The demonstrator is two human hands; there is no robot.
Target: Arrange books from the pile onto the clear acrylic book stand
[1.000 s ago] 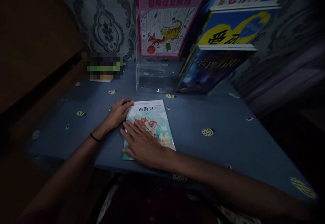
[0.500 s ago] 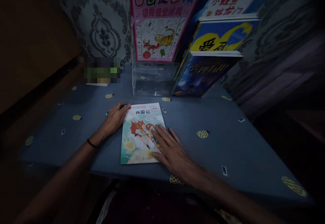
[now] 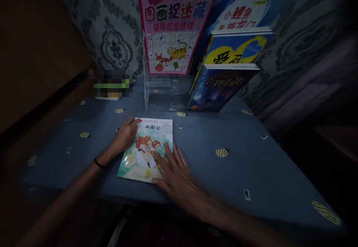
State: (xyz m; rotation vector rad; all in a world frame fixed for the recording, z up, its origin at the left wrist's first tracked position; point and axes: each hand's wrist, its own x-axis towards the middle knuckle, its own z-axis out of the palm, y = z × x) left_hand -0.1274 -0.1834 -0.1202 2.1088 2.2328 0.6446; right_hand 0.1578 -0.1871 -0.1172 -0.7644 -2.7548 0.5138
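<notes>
A paperback book (image 3: 131,165) with a colourful illustrated cover lies closed on the cloth-covered table, slightly turned. My left hand (image 3: 124,137), a dark band at its wrist, grips the book's upper left edge, with a fingertip over the corner and fingers close together. My right hand (image 3: 177,176) rests over the lower right part of the cover, its fingers spread and stretched out. The right fingers hide part of the drawing and the book's right edge.
Behind the book stands a clear acrylic rack (image 3: 167,101) holding a pink book (image 3: 170,27), a yellow and blue book (image 3: 237,49) and a dark blue book (image 3: 220,88). A blurred-out item (image 3: 112,86) lies at back left. Patterned curtain (image 3: 116,45) hangs behind the table (image 3: 240,135).
The book has turned clockwise and its lower end has shifted left. My right hand has moved left with it, while my left hand stays at the upper left edge. The view has tilted up slightly.
</notes>
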